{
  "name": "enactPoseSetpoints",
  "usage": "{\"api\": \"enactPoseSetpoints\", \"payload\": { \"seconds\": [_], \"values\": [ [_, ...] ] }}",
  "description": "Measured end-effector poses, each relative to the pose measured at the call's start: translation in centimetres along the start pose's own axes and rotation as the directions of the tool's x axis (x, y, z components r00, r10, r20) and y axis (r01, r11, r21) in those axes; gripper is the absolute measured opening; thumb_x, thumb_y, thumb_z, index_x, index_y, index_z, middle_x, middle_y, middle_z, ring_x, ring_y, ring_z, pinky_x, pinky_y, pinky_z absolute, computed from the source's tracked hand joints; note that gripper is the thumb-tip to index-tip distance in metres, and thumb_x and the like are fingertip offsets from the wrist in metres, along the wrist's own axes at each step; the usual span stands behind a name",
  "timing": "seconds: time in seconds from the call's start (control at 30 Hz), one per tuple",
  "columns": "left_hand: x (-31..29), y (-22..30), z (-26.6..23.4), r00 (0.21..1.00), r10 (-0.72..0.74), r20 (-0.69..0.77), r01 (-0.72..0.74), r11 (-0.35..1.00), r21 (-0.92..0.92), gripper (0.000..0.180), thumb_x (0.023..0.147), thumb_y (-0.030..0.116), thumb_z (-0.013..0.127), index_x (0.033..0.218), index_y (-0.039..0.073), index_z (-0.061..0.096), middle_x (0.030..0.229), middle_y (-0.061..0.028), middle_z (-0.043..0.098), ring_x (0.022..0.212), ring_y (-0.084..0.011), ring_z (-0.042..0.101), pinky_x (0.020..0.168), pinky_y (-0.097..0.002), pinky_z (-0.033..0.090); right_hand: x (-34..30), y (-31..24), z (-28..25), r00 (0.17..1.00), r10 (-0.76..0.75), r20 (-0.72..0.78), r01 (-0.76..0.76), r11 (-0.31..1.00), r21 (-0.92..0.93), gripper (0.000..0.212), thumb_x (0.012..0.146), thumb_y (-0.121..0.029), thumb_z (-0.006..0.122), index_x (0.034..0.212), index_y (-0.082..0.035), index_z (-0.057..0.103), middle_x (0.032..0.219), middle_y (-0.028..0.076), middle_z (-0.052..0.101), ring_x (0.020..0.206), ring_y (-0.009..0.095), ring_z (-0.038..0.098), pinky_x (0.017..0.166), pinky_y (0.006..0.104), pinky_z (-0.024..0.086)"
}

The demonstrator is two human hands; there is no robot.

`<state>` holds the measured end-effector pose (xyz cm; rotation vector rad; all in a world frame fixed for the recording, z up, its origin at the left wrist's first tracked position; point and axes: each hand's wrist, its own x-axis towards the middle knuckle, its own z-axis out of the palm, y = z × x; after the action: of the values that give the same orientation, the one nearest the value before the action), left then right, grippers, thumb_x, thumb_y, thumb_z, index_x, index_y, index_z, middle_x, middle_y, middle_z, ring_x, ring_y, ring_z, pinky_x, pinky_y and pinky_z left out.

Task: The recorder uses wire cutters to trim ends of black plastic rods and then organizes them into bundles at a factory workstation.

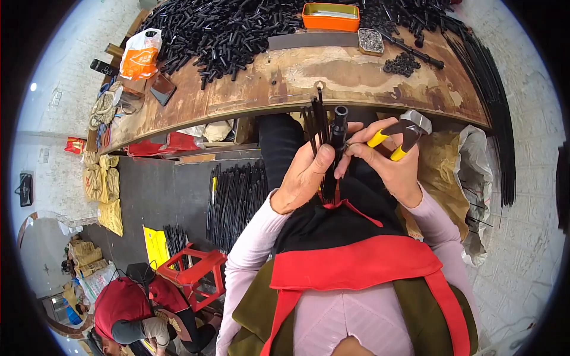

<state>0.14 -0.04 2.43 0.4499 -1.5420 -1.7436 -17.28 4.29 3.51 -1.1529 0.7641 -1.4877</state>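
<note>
My left hand [304,178] grips a bundle of thin black rods [317,121] and a black tube-shaped part [339,127], held upright just below the workbench edge. My right hand [389,169] holds yellow-handled pincers [399,135] in its palm while its fingertips pinch at the black part next to the left thumb. Both hands meet above my lap, over a black and red apron [356,255].
The worn wooden workbench [332,80] carries a big heap of black tubes [225,29], an orange tin [331,16], a small tray of tiny parts [371,40] and black rings [402,63]. Long black rods [487,89] lie at right. Another person [136,314] crouches by a red stool [199,270].
</note>
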Motion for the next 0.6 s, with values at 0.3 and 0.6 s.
{"api": "enactPoseSetpoints", "payload": {
  "seconds": [0.3, 0.6],
  "values": [
    [-0.1, -0.2, -0.5, 1.0, 0.003, 0.002, -0.003, 1.0, 0.016, 0.069, 0.103, 0.052, 0.04, 0.14, -0.006, 0.042, 0.086, 0.0002, 0.054, 0.074, -0.0077, 0.045, 0.078, -0.0239, 0.04, 0.4, -0.8, 1.0, 0.998, -0.048, -0.034, 0.043, 0.99, -0.136, 0.016, 0.086, 0.009, 0.067, 0.097, 0.003, 0.057, 0.087, 0.012, 0.066, 0.082, 0.024, 0.069, 0.074, 0.0324, 0.056],
    [0.7, -0.8, -1.7, 0.993, -0.047, 0.104, 0.064, 0.984, -0.164, 0.084, 0.099, 0.061, 0.039, 0.148, -0.005, 0.026, 0.072, 0.001, 0.045, 0.066, -0.0075, 0.041, 0.063, -0.0225, 0.036, 2.5, -1.4, -0.9, 0.997, -0.044, 0.063, 0.066, 0.904, -0.422, 0.019, 0.089, -0.007, 0.07, 0.098, 0.0, 0.054, 0.081, 0.004, 0.062, 0.066, 0.009, 0.057, 0.061, 0.0253, 0.048]
  ]
}}
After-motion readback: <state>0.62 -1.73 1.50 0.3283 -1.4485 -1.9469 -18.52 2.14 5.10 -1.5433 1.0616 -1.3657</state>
